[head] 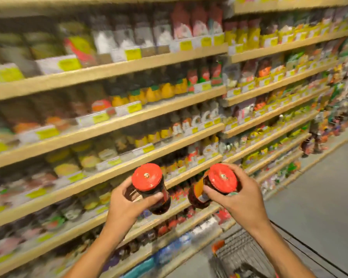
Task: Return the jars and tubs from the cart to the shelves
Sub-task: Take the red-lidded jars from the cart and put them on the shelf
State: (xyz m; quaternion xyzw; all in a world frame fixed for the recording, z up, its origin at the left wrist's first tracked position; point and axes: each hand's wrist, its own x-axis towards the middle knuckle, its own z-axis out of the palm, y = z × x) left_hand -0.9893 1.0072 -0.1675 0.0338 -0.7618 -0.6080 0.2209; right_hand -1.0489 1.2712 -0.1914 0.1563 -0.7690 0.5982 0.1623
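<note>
I hold two dark glass jars with red lids in front of the shelves. My left hand [127, 203] grips the left jar [150, 183] round its body, lid toward me. My right hand [239, 197] grips the right jar [219, 182], which tilts to the left and shows a yellow label. The wire cart [247, 255] stands below my right forearm at the bottom right. The whole view is blurred by motion.
Long wooden shelves [117, 125] packed with jars, bottles and packets fill the left and centre, with yellow price tags on their edges. Grey aisle floor [319, 197] opens to the right. An orange part [217, 246] sits on the cart's near corner.
</note>
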